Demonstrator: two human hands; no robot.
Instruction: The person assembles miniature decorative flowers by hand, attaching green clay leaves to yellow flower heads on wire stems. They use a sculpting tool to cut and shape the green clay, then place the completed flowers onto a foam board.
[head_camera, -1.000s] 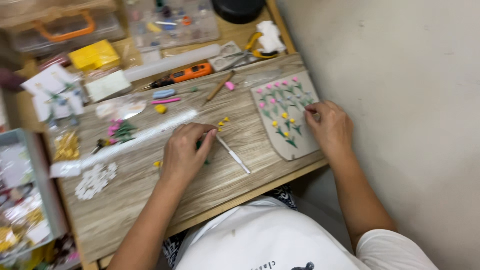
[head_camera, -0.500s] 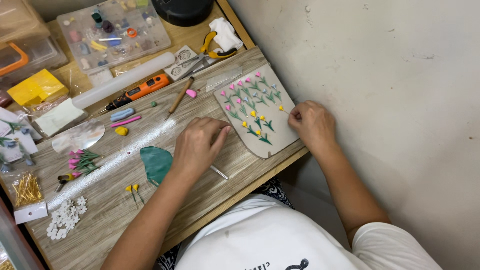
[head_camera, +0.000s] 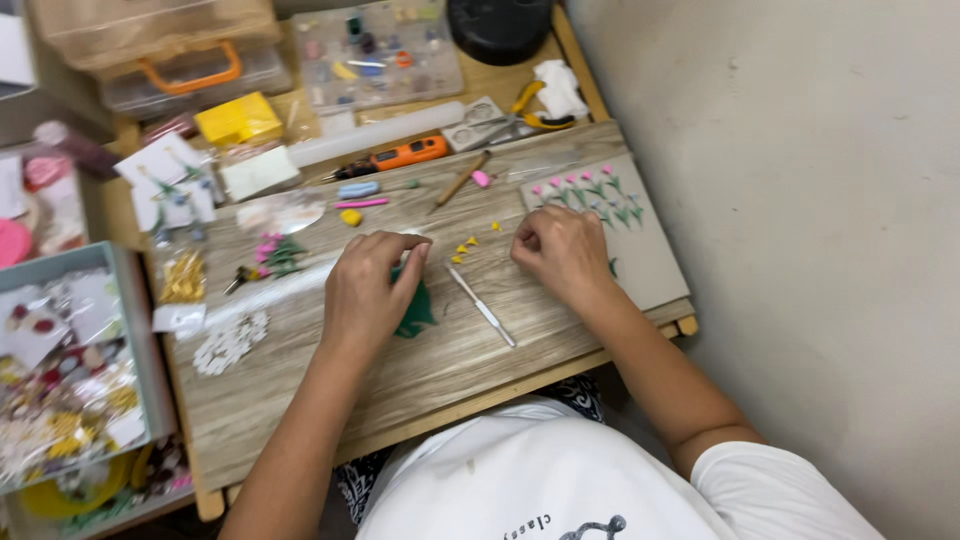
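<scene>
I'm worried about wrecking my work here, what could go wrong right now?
The right hand rests at the edge of the beige tile bearing small flowers; its wrist might smudge them. The tiny yellow pieces lie loose between both hands and may get swept off. The left hand covers the green piece, possibly flattening it.

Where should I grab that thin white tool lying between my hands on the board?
Pinch the white tool at mid-shaft, from above. It lies flat and slanted on the wooden board, with bare wood on both sides. The right hand is probably the handier one; the left hand rests on the green piece.
</scene>
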